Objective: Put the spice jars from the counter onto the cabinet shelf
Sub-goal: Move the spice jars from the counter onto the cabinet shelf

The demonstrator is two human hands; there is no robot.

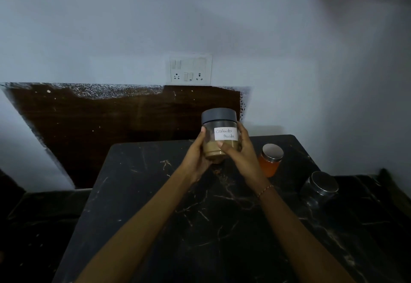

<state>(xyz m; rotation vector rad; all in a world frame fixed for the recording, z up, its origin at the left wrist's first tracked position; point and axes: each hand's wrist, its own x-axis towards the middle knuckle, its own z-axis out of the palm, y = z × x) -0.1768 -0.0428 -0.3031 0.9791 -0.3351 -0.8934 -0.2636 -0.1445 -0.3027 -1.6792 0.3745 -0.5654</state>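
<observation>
I hold a clear jar (pixel 219 127) with a dark grey lid and a white label reading "Coriander Powder", lifted above the black marble counter (pixel 178 216). Brownish powder fills its lower part. My left hand (pixel 196 157) grips its left side and bottom, and my right hand (pixel 242 151) wraps its right side and front. A jar of orange powder (pixel 270 160) with a silver lid stands on the counter just right of my right hand. A dark glass jar (pixel 320 190) with a silver lid stands further right and nearer. No cabinet shelf is in view.
A white switch and socket plate (pixel 190 69) sits on the pale wall above a dark brown wooden panel (pixel 111 122). A lower dark counter section (pixel 40 227) lies to the left. The raised counter's far edge meets the wall behind the jars.
</observation>
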